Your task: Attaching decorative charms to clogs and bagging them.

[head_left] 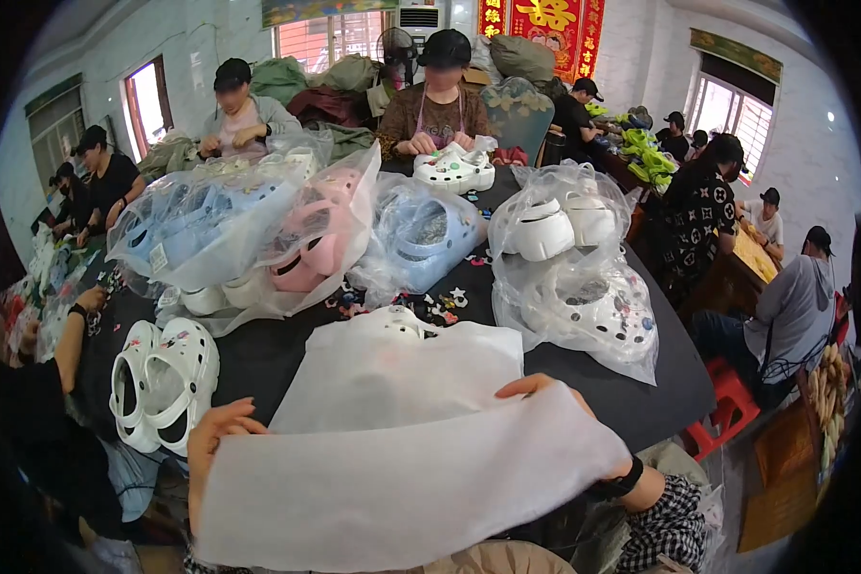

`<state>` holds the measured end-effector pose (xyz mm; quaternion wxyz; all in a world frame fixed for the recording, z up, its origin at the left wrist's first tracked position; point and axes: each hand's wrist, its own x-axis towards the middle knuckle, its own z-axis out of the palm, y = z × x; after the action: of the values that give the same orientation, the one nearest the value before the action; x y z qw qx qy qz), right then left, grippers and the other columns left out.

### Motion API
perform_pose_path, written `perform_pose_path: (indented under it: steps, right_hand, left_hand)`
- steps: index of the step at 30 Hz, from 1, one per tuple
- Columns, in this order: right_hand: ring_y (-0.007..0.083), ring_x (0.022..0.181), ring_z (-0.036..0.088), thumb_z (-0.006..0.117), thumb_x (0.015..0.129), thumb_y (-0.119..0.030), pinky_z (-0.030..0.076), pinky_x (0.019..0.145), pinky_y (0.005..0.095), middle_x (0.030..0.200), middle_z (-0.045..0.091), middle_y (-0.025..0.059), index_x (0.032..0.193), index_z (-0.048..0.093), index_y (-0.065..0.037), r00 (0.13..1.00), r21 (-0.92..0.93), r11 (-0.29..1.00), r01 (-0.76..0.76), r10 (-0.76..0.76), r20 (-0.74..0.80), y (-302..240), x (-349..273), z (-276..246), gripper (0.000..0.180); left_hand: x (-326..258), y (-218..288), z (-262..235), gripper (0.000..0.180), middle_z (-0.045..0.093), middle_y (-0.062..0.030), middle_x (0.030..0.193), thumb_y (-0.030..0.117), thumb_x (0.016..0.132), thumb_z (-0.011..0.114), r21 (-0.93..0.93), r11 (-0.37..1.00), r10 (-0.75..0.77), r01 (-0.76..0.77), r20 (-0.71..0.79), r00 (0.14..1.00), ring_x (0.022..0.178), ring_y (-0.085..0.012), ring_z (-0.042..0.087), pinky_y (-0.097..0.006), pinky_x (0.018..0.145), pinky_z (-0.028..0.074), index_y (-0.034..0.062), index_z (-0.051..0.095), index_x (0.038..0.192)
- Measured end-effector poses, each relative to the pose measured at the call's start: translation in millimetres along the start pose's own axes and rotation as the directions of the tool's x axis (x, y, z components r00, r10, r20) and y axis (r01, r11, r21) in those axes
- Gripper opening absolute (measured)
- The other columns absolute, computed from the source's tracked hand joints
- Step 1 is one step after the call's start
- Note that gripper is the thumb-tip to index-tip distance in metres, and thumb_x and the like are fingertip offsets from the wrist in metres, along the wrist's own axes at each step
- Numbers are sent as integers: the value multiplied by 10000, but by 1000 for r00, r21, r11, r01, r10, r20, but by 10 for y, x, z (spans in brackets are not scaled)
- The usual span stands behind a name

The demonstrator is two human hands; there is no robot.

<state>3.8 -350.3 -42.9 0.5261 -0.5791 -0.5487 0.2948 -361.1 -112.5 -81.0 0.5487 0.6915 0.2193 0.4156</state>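
Observation:
Stretched between my hands is a large white translucent sheet (402,488), perhaps a plastic bag; its near part hangs toward me. My left hand (218,430) pinches its left edge and my right hand (542,386) grips it on the right. A further white layer (392,373) lies on the black table beyond, and I cannot tell whether it is the same piece. From its far edge pokes part of a white clog (392,321). Left of my left hand stands a pair of white clogs (170,383), with nothing over them.
Bagged blue clogs (426,230), pink clogs (320,230) and white clogs (584,306) crowd the black table (679,378). Small shoe charms (445,304) lie scattered in the middle. Across from me, a person handles a decorated white clog (450,170). A red stool (727,407) stands right.

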Motion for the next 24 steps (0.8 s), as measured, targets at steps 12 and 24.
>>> perform_pose_path:
  steps: [12, 24]
  right_hand:
    - [80, 864, 623, 643, 1006, -157, 489, 725, 238, 1158, 670, 99, 1535, 329, -16, 903, 480, 833, -274, 395, -171, 204, 4, 159, 631]
    - [394, 1441, 329, 790, 866, -335, 278, 1174, 520, 1510, 380, 223, 1586, 313, -116, 982, -652, 743, 153, -185, 20, -278, 23, -380, 892]
  left_hand:
    - [293, -2, 418, 623, 646, -113, 1165, 42, 942, 644, 169, 983, -67, 77, -63, 996, 1003, -134, 612, -283, 890, 494, -12, 391, 1509]
    - [102, 513, 80, 746, 564, -189, 1398, 309, 781, 807, 622, 595, 259, -508, 450, 855, 1329, -434, 492, -577, 1142, 305, 36, 533, 1419]
